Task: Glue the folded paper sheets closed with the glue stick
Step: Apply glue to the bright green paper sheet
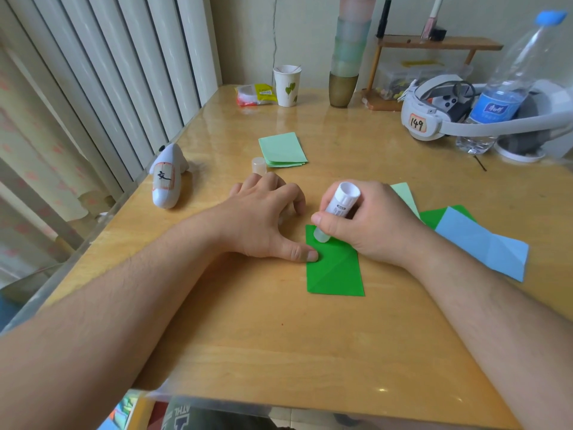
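Note:
A dark green folded paper sheet (336,271) lies on the wooden table (279,336) in front of me. My right hand (369,221) grips a white glue stick (339,206), tilted, with its tip down on the sheet's upper left corner. My left hand (263,218) rests on the table with curled fingers and presses its thumb on the sheet's left edge. The glue stick's translucent cap (259,165) stands behind my left hand. A stack of light green folded sheets (282,149) lies farther back. More sheets, light green, dark green and light blue (483,243), lie to the right.
A white dolphin-shaped object (168,178) lies at the left edge. At the back stand a paper cup (286,85), a stack of plastic cups (347,57), a small wooden shelf (434,45), a white headset (434,113) and a water bottle (502,97).

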{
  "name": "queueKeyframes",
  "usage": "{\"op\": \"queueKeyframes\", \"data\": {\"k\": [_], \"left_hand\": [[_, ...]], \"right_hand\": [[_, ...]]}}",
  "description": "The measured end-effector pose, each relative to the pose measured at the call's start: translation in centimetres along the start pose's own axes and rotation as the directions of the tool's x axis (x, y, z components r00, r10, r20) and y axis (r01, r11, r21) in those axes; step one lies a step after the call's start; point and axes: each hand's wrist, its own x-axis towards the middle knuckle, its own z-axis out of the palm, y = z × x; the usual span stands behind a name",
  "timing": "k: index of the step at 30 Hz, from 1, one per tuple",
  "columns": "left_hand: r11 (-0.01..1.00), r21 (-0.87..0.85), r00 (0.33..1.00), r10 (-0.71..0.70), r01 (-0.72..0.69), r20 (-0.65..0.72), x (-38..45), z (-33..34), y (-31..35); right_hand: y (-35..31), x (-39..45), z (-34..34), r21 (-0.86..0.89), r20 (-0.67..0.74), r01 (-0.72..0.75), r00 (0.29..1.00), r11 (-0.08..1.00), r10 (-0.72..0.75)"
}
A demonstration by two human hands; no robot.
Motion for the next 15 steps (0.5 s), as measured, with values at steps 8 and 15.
{"op": "queueKeyframes", "data": {"k": [8,15], "left_hand": [[0.999,-0.03,1.0,0.015,-0.015,0.015,-0.2,-0.2,0.0],[0.999,-0.033,1.0,0.011,-0.011,0.015,-0.2,-0.2,0.0]], "right_hand": [[0.6,-0.7,-2.2,-0.008,0.077,-0.035,0.996,0.999,0.035],[1.3,-0.6,-2.6,-0.039,0.058,-0.044,0.997,0.998,0.046]]}}
